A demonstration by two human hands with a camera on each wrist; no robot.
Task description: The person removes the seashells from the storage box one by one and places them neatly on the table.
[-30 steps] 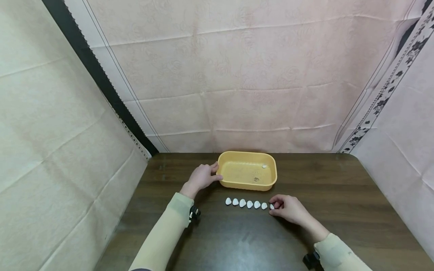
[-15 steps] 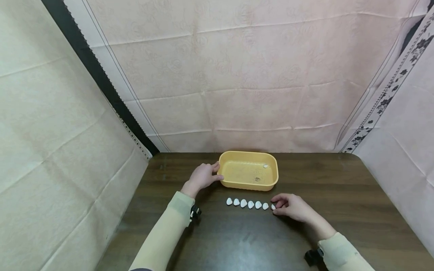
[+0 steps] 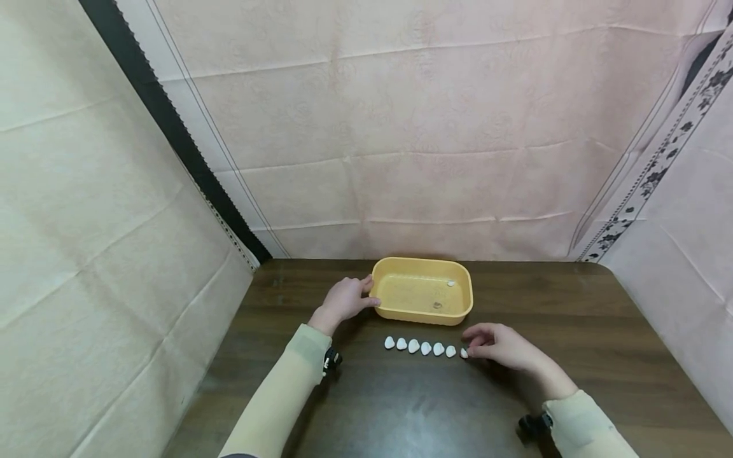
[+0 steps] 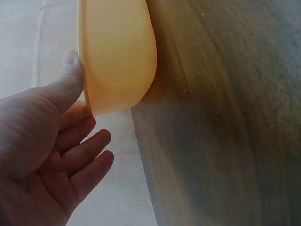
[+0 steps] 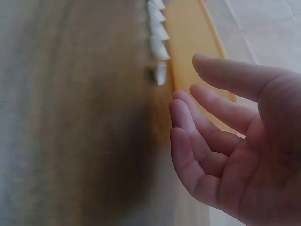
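My left hand (image 3: pixel 346 299) grips the left end of a shallow yellow plastic tub (image 3: pixel 420 317), and the left wrist view shows thumb and finger on the tub's rim (image 4: pixel 82 61). Several small white shell-like pieces (image 3: pixel 426 348) lie in a row on the table in front of the tub. Beside the rightmost piece (image 3: pixel 464 353) is my right hand (image 3: pixel 506 346). From the right wrist, thumb and fingers of that hand (image 5: pixel 221 136) stand apart with nothing between them, and the end piece (image 5: pixel 161 73) lies clear of the fingertips.
Inside the tub are one small white piece (image 3: pixel 451 283) and a dark-edged spot (image 3: pixel 438 305) too small to identify. The brown wooden table (image 3: pixel 395 407) meets a pale cloth wall (image 3: pixel 424 159) behind the tub, with cloth on both sides too.
My right hand has let go of the rightmost white piece and drawn slightly right; the piece stays at the row's end. The left hand keeps its hold on the tub. The head view shifted slightly.
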